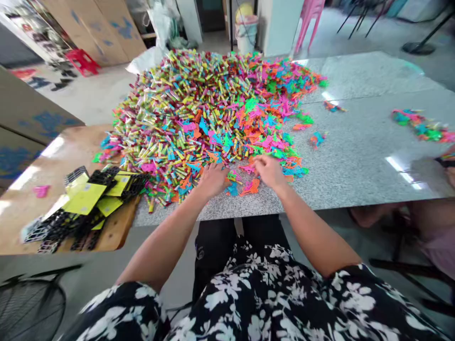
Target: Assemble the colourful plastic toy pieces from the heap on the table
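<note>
A large heap of small tubes with yellow labels and red ends (pixel 170 109) covers the stone-topped table. Mixed in on its right side are small flat plastic toy guns (pixel 256 118) in pink, orange, green and blue. My left hand (pixel 214 181) lies palm down at the heap's front edge, fingers stretched over the pieces. To its right, my right hand (pixel 269 171) has its fingers curled together among the toy guns; whatever they pinch is hidden. Between both hands lie an orange toy gun (pixel 250 187) and a blue toy gun (pixel 232 189) on the table.
Black plastic racks with yellow cards (pixel 87 196) are stacked on a wooden board (pixel 117 232) at left. A row of coloured pieces (pixel 421 125) lies far right, near another person's arm (pixel 450 170). A fan (pixel 31 303) stands at lower left.
</note>
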`<state>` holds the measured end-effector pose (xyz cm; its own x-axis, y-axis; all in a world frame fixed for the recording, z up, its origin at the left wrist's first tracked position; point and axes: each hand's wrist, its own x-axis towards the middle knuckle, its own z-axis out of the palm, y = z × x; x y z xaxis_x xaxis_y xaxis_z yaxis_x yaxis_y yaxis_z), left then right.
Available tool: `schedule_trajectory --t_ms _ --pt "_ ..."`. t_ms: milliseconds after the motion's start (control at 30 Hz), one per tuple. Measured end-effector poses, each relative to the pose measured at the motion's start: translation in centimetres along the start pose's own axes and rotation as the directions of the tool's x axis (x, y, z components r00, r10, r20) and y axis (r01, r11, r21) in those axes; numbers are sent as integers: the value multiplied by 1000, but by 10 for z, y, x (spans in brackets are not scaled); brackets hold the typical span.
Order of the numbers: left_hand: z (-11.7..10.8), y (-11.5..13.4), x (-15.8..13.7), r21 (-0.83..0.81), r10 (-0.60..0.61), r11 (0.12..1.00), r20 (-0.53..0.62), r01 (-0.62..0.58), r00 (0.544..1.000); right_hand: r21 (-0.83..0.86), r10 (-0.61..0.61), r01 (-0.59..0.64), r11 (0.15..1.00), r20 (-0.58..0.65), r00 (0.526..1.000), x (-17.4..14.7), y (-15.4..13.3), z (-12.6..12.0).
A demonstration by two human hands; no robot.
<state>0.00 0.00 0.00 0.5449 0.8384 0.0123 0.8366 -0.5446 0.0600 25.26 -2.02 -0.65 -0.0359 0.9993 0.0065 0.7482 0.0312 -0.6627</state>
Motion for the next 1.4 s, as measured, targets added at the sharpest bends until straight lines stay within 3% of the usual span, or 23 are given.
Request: schedule_trajectory --t_ms 167,233,300,367,433,500,567,633,733,933,1133,1233,1333,1400 --pt "3 -17 5 -163 -56 986 -63 45 996 -297 -80 143 944 214 973 -16 -35 50" --pt "4 -22 4 -322 -191 936 -117 144 975 -351 -52 124 928 207 977 -15 -41 58" --pt "4 -25 0 -539 -343 809 -106 236 933 -322 -8 59 945 158 987 -10 -42 60" --pt "2 -24 -5 -780 -397 574 -2 247 918 -165 44 -31 986 80 996 -4 -39 58" --pt "-2 -19 -10 -942 -343 261 116 213 932 156 69 -78 985 60 996 0 -36 56" --pt "-7 -13 -13 -982 -293 4 182 191 939 507 38 -91 857 114 993 1 -34 55" --pt "-12 -6 -14 -976 -290 -110 211 187 933 725 -9 -115 679 165 986 -1 -35 55" --pt "-15 -1 -14 -967 -295 -149 243 207 924 820 -15 -126 558 162 987 -4 -37 55" --pt "-16 3 -13 -962 -312 -172 259 214 914 871 8 -107 479 117 993 -7 -38 53" --pt "-11 4 -14 -971 -276 -120 232 206 933 880 -17 -53 471 70 997 -8 -34 51" --pt "-18 7 -16 -967 -217 -35 254 253 942 898 8 -112 426 120 993 -8 -32 48" --pt "-25 5 -16 -953 -220 139 236 270 947 886 -17 -101 453 122 992 -7 -32 41" --pt "-34 1 -14 -875 -219 396 203 277 954 833 -79 -44 552 105 991 -6 -35 34" --pt "-41 0 -12 -823 -189 495 210 278 959 807 -115 -1 591 86 990 -6 -38 32"
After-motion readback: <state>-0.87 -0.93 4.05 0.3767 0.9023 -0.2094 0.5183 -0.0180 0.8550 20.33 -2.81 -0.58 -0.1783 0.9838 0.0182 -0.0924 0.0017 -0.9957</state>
